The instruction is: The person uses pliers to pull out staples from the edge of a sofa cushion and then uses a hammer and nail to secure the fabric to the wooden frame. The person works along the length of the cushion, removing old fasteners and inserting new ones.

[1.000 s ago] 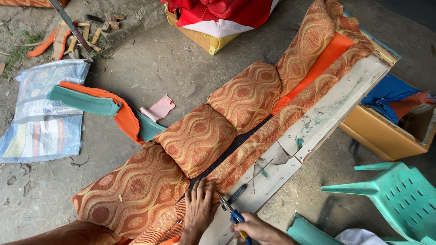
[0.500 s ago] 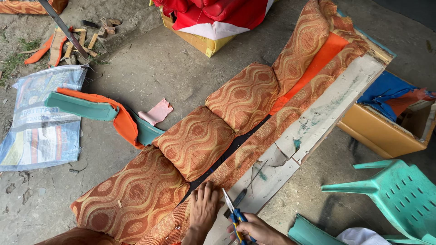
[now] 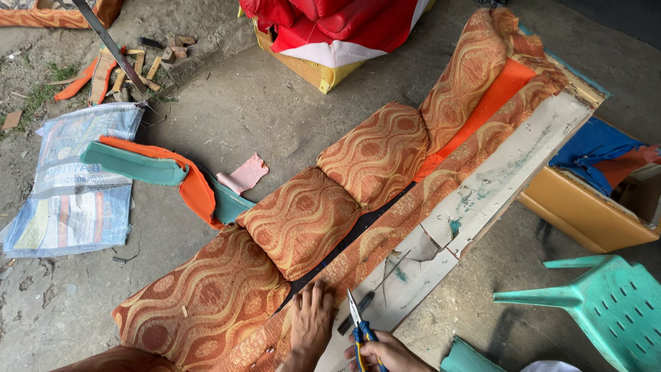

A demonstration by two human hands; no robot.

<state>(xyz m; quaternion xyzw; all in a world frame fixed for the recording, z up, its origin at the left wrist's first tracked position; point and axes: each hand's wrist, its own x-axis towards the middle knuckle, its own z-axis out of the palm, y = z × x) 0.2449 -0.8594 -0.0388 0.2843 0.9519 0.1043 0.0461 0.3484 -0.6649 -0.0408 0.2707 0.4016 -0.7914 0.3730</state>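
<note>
My right hand point(image 3: 389, 353) grips blue-handled pliers point(image 3: 359, 327), tips pointing away along the orange patterned fabric sofa edge point(image 3: 385, 238); my left hand point(image 3: 311, 320) presses flat beside them.

Left hand point(image 3: 312, 318) flat on orange patterned sofa point(image 3: 303, 220), right hand point(image 3: 387, 353) gripping blue-handled pliers point(image 3: 359, 329)

A single head-worn view is given, looking steeply down from standing height. The orange patterned sofa point(image 3: 358, 207) is seen running from 7 o'clock to 1 o'clock, with both hands kept close at 6 o'clock.
</note>
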